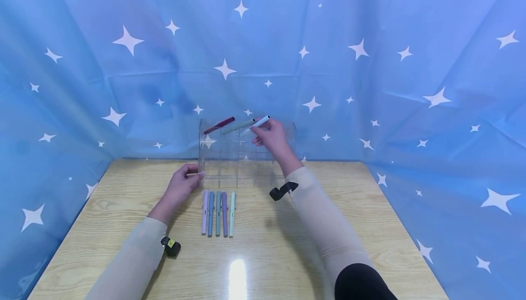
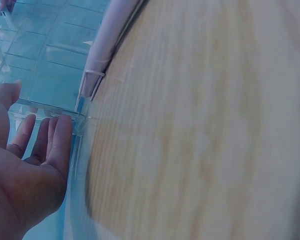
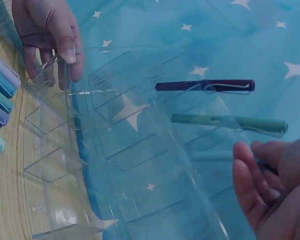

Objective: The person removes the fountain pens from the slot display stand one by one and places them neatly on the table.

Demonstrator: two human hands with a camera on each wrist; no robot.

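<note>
Five pens (image 1: 218, 214) lie in a row on the table (image 1: 349, 190), just before the clear rack (image 1: 228, 165). Left hand (image 1: 183, 183) grips rack's lower left corner. Right hand (image 1: 271, 136) pinches pale blue pen (image 1: 261, 121) at rack's top edge, beside green pen (image 1: 240, 126); dark red pen (image 1: 219, 125) at top left corner.

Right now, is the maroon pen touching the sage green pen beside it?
Apart: the right wrist view shows a blue gap between the maroon pen and the sage green pen.
</note>
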